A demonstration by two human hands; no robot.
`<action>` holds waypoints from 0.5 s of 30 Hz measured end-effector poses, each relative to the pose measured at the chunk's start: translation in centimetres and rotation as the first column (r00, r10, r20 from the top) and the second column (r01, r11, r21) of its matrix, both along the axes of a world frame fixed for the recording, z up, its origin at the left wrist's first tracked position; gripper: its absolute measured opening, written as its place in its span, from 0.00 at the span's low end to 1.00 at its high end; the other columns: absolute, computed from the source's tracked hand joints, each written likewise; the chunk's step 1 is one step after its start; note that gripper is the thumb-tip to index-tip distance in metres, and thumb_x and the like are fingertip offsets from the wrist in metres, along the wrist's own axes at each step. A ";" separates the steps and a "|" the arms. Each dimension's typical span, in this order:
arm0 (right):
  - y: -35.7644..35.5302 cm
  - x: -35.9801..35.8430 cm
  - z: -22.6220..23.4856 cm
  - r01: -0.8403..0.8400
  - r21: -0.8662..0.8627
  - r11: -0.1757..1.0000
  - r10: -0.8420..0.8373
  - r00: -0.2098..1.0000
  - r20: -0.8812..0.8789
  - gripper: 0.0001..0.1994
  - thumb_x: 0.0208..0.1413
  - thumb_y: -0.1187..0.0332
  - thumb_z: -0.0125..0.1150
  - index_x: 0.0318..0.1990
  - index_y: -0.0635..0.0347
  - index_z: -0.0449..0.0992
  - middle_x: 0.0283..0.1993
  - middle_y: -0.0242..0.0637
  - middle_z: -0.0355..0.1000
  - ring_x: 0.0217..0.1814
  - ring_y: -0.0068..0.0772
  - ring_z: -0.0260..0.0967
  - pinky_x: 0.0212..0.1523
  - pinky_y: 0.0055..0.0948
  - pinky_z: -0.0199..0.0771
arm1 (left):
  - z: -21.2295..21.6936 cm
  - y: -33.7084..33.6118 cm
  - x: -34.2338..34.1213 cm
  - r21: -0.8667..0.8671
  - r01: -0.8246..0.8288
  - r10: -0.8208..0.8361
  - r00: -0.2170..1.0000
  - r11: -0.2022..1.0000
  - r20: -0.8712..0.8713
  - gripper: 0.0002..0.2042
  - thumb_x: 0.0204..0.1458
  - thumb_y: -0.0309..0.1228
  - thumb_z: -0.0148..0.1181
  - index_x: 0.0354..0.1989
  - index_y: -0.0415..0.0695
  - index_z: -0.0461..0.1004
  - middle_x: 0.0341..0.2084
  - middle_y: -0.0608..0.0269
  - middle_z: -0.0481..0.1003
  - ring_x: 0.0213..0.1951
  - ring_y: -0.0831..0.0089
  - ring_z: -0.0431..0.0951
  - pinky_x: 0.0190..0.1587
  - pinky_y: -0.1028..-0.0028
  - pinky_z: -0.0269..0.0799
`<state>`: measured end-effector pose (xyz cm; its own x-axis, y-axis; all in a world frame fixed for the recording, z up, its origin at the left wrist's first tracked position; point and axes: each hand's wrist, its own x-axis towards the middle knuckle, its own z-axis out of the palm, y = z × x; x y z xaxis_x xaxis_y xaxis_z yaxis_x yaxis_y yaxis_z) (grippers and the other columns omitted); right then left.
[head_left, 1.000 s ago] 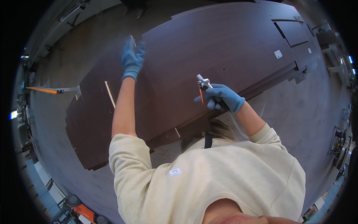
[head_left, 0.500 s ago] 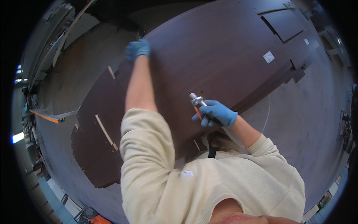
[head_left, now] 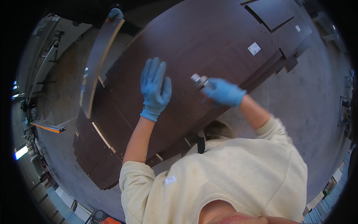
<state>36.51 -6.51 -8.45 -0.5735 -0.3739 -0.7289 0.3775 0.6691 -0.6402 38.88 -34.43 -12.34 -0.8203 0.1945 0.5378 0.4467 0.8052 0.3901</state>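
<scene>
My left hand (head_left: 153,89), in a blue work glove, is raised over a large dark brown panel (head_left: 209,41), palm flat and fingers stretched out, with nothing in it. My right hand (head_left: 225,92), gloved alike and blurred by motion, is closed around a hand tool (head_left: 200,80) with a silver cylindrical head. The head points up and left, above the panel; the grip is hidden by my fingers, so its exact kind cannot be made out. White labels (head_left: 254,48) and small holes show on the panel's surface.
At the upper left another person's blue-gloved hand (head_left: 115,13) holds a long narrow board (head_left: 100,63) with a pale edge. Light wooden strips (head_left: 103,137) lie on the panel's left part. An orange-edged item (head_left: 48,127) stands farther left. Grey floor (head_left: 294,108) lies to the right.
My left hand has come back from the panel's far edge and opened flat. My right hand has moved up with the tool. The long board has come into view in the other person's hand.
</scene>
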 end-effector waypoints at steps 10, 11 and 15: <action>4.4 -11.6 4.3 -0.548 0.710 0.443 0.743 0.667 0.052 0.16 0.70 0.63 0.50 0.48 0.63 0.82 0.42 0.52 0.82 0.43 0.51 0.82 0.49 0.50 0.80 | -2.6 -8.2 -1.9 -0.203 -0.320 0.307 0.947 0.925 -0.093 0.29 0.63 0.42 0.63 0.69 0.38 0.72 0.71 0.39 0.67 0.74 0.38 0.63 0.74 0.47 0.60; 4.0 -12.1 4.4 -0.510 0.741 0.437 0.771 0.636 -0.017 0.16 0.70 0.64 0.51 0.48 0.63 0.83 0.42 0.52 0.82 0.43 0.51 0.82 0.49 0.49 0.81 | -3.3 -10.1 -3.0 -0.223 -0.386 0.373 0.922 0.895 -0.100 0.30 0.63 0.45 0.63 0.69 0.38 0.72 0.71 0.38 0.67 0.73 0.37 0.64 0.74 0.47 0.60; 3.9 -15.1 4.9 -0.149 0.848 0.508 0.643 0.721 -0.258 0.15 0.68 0.65 0.52 0.50 0.63 0.82 0.44 0.52 0.83 0.44 0.49 0.83 0.49 0.49 0.82 | -6.5 -16.5 -6.0 -0.322 -0.567 0.630 0.765 0.758 0.135 0.36 0.62 0.56 0.62 0.69 0.40 0.72 0.71 0.38 0.67 0.72 0.35 0.65 0.74 0.47 0.60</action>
<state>21.40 -2.61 -3.54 -0.8509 -0.1408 -0.5060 -0.2607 0.9496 0.1741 32.88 -50.94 -18.85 -0.9020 -0.2778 0.3306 -0.2341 0.9579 0.1664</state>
